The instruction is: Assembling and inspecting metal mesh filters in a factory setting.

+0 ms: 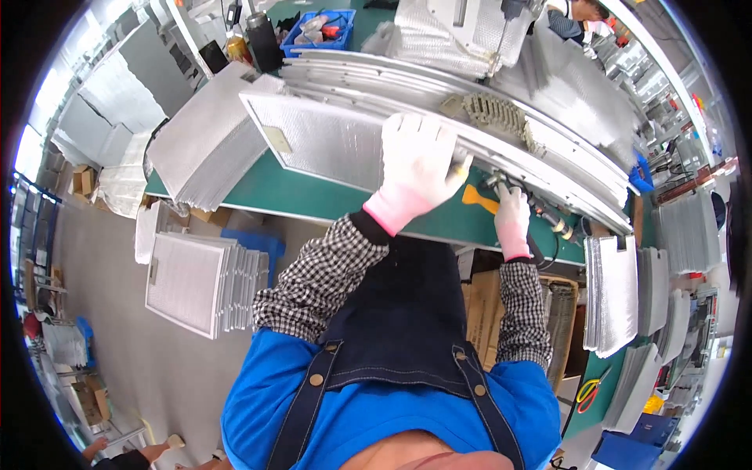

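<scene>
**Me:** Since u asked where everything sits: the metal mesh filter panel lies flat on the green table, straight ahead of me. Its long axis runs left-right across my front, bending w/ the lens. My left hand, in a white glove w/ pink cuff, is spread flat on the panel's right end, fingers open, pressing down, not clamped round anything.

**Other:** And the rt hand?

**Me:** My right hand, same kind of glove, is lower and further right, at the near edge of the long metal rail that runs along the table's far side. It's curled on something small; can't tell what, or how tight, fingers hide it. An orange scraper lies on the table between the two hands, just beside the rt one, maybe touching it.

**Other:** So which hand's nearer the panel?

**Me:** Left, no contest, it's already on it. The rt hand is off the panel's end, apart from it. Hands are near each other but not touching.

**Other:** Anything else abt?

**Me:** More filters stacked low on my left, off the table's near edge, another pile on the table's left end. A blue bin and dark bottle sit at the far side. Yellow-handled scissors lie well off to my lower right.
</scene>
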Available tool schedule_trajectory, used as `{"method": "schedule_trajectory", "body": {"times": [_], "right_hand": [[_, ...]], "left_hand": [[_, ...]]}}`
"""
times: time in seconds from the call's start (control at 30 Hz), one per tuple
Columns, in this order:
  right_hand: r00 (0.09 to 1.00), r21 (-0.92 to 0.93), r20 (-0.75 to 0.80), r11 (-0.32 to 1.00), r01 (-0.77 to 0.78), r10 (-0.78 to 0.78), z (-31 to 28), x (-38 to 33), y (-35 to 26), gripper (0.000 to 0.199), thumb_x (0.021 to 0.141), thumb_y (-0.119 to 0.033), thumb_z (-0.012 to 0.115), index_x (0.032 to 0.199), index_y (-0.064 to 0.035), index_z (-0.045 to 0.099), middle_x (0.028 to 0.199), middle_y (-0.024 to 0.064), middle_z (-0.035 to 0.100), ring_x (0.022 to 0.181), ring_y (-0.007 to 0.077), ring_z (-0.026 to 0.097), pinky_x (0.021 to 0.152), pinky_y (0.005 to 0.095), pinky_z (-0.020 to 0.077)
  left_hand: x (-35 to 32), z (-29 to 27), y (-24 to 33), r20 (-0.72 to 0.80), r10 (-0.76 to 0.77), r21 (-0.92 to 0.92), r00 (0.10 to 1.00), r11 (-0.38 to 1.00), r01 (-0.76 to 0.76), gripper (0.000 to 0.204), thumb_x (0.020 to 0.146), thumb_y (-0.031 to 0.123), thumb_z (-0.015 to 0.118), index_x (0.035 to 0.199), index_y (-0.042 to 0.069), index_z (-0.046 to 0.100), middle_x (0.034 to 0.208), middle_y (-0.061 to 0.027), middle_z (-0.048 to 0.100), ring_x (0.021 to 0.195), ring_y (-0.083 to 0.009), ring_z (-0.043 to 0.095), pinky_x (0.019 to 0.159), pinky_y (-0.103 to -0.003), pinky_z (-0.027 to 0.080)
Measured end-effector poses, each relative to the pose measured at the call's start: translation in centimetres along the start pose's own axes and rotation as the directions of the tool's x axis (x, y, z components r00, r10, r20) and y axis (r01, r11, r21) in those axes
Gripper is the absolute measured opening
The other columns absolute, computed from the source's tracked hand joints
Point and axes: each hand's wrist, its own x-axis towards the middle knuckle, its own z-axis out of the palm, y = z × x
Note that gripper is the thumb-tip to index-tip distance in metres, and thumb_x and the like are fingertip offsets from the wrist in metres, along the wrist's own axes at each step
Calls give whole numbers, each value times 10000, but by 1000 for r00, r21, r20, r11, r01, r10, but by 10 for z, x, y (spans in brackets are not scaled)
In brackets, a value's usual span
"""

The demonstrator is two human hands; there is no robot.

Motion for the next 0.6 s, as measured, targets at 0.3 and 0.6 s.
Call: {"method": "schedule_trajectory", "body": {"times": [0.3, 0.6], "right_hand": [[696, 601, -718, 513, 612, 11, -275, 141, -43, 395, 993, -306, 579, 1242, -3, 628, 1126, 125, 693, 1077, 232, 664, 918, 354, 512], [799, 797, -601, -72, 600, 17, -337, 189, -108, 319, 902, -204, 710, 1177, -59, 641, 930, -25, 651, 794, 57, 567, 704, 233, 454]], "left_hand": [[-6, -17, 3, 15, -5, -12, 1000, 1000, 5, 264, 720, 303, 780, 828, 133, 609, 841, -72, 518, 858, -311, 511, 894, -477, 352], [-1, 8, 5, -117, -60, 2, 991, 998, 61, 365, 683, 338, 820, 978, 174, 680, 915, -52, 546, 1017, -305, 538, 1080, -602, 294]]}}
